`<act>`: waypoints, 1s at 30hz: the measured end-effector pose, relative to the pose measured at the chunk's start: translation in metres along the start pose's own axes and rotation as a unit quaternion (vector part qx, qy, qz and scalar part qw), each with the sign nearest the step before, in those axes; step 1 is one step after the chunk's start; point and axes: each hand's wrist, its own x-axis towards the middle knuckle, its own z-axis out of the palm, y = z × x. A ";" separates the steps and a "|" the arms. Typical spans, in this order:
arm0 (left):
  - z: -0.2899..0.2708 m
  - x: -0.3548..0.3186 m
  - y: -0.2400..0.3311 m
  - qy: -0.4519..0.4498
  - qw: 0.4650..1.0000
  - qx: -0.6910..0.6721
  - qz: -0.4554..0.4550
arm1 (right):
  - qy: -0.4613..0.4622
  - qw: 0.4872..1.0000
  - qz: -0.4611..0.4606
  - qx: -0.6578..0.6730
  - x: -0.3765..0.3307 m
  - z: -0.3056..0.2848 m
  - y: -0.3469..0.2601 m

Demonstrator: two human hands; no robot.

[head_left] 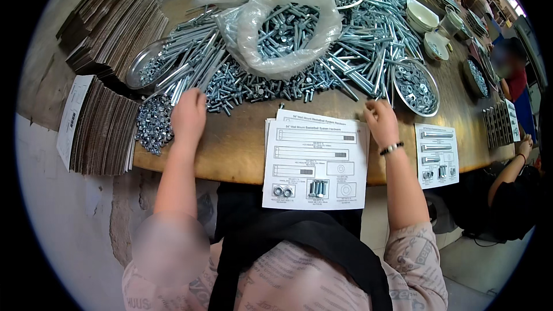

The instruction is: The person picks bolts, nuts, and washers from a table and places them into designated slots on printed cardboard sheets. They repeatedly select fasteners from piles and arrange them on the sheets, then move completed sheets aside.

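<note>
My left hand (189,114) reaches to the front left of the hardware heap, fingers curled in. It is beside a pile of hex nuts (154,124) and the ends of long bolts (216,52); what it holds, if anything, is hidden. My right hand (381,122) is closed too, right of a stack of printed sheets (315,155) and below more long bolts (360,63). Whatever lies in its fingers is too small to make out. Short bolts (247,86) spread between the hands, and a steel bowl of washers (416,86) stands right of my right hand.
An open plastic bag of bolts (282,69) sits mid-heap. Tall cardboard stacks (106,126) line the left, near a metal dish (144,69). Another printed sheet (436,155) lies at the right edge. Bowls (422,14) stand farther right, where other people (507,178) sit.
</note>
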 end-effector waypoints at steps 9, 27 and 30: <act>0.037 -0.073 0.108 -0.215 0.902 -0.137 0.349 | -0.033 0.981 -0.022 -0.192 0.051 0.051 -0.009; 0.084 -0.049 0.120 -0.228 0.899 -0.194 0.319 | 0.023 0.995 0.045 0.085 -0.020 -0.022 -0.001; 0.079 -0.047 0.123 -0.215 0.899 -0.195 0.329 | 0.013 0.996 0.048 0.074 -0.035 -0.030 -0.003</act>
